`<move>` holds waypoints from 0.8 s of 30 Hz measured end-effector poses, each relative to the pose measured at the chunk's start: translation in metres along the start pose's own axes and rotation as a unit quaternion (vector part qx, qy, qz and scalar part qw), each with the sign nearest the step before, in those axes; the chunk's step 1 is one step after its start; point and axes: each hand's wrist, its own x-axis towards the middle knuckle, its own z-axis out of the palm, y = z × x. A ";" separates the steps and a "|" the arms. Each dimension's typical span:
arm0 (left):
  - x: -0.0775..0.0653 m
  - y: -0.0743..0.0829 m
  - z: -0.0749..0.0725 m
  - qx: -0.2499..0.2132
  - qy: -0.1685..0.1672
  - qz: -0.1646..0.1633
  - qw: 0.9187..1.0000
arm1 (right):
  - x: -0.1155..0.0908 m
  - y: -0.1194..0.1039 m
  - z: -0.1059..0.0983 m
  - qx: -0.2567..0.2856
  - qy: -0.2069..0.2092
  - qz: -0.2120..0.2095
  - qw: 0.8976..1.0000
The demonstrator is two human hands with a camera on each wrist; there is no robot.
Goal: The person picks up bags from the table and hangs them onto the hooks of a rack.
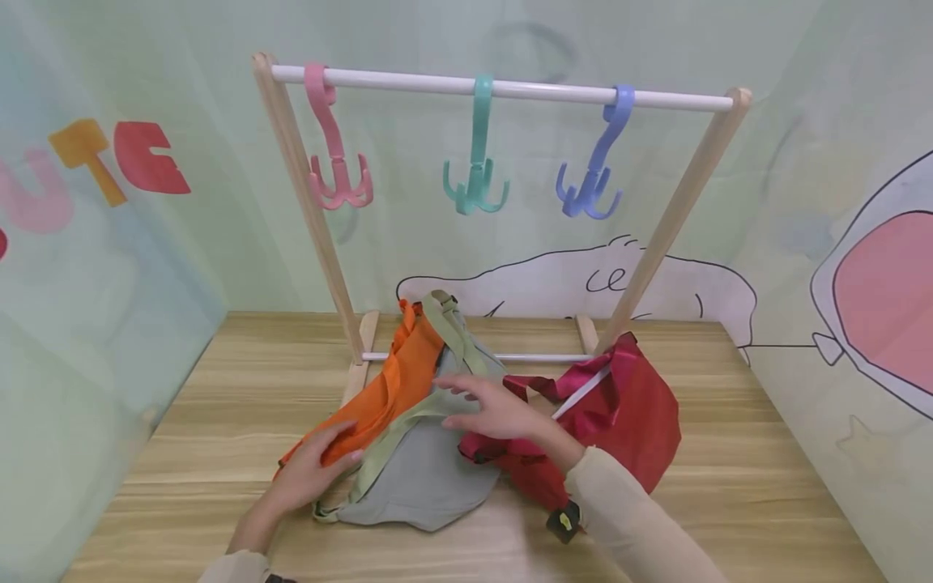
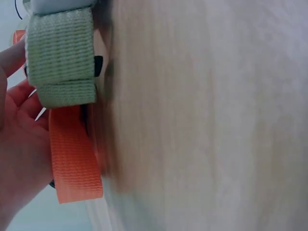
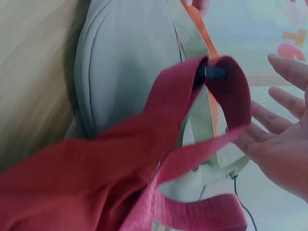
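Three soft bags with webbing straps lie heaped on the table. The orange bag [image 1: 397, 380] is on the left, the grey bag [image 1: 430, 461] with light green straps in the middle, and the red bag [image 1: 649, 413] on the right. My left hand [image 1: 306, 470] rests at the lower end of the orange bag, thumb and fingers apart. In the left wrist view, its fingers pass behind a green strap [image 2: 60, 53] and an orange strap [image 2: 76, 159]. My right hand [image 1: 499, 411] is over the grey bag with fingers loosely extended. The right wrist view shows it beside a red strap loop [image 3: 236, 96].
A wooden rack with a white top bar [image 1: 408, 79] stands behind the bags. From it hang a pink hook [image 1: 338, 154], a green hook [image 1: 477, 154] and a blue hook [image 1: 594, 162]. The red bag lies against the rack's right foot. Printed cloth walls surround the table [image 1: 743, 486].
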 end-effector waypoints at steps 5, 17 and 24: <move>0.000 -0.002 -0.001 -0.011 -0.012 0.001 1.000 | 0.007 -0.004 0.009 -0.012 -0.005 -0.002 1.000; 0.002 -0.005 -0.004 -0.044 -0.053 -0.039 0.997 | 0.023 -0.016 0.024 -0.064 -0.021 -0.003 0.998; 0.003 -0.008 -0.003 -0.072 -0.061 -0.061 0.994 | 0.031 -0.021 0.029 -0.089 -0.030 -0.005 0.996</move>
